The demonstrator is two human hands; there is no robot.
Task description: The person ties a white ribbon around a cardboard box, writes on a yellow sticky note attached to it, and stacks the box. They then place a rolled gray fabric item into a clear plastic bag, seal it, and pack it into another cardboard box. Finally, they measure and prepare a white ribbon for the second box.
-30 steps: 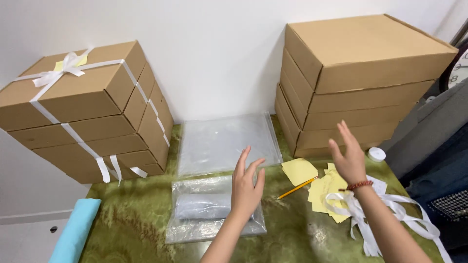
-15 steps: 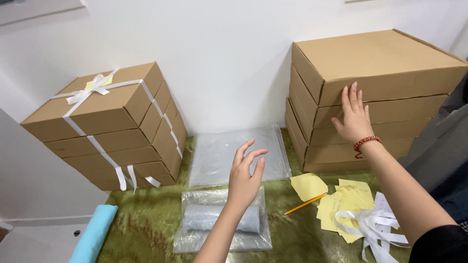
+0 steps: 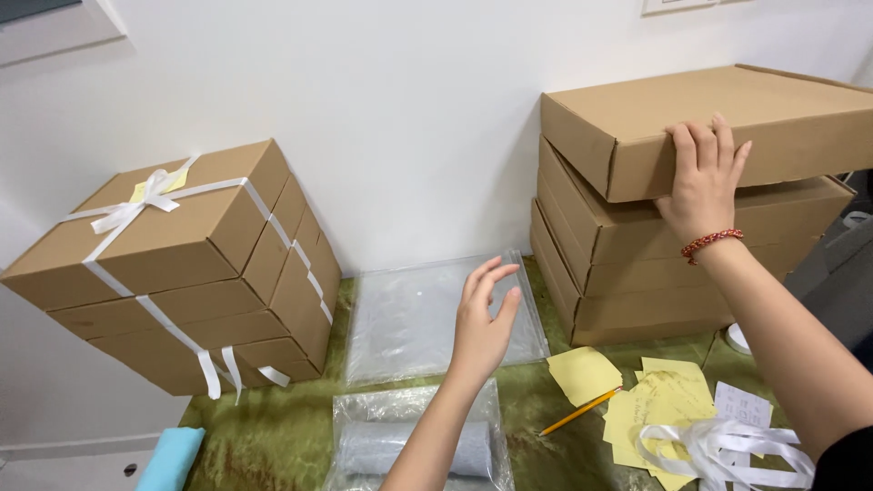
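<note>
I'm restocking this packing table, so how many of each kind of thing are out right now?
Plain cardboard boxes, right stack, right hand on the top one: 4
Ribbon-tied boxes, left stack: 4
Clear plastic bags, left hand above one: 2
Pencil: 1
Loose white ribbon bundle: 1
Total: 12, yellow notes uncounted.

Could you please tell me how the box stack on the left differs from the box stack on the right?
The left stack is tied with white ribbon and a bow, with a yellow note under it; the right stack is bare. The left stack stands untouched; the right hand rests on the right stack's top box. The left stack sits evenly; the right stack's top box sits askew. Both are flat brown cardboard boxes against the wall. The left hand hovers between them.
</note>
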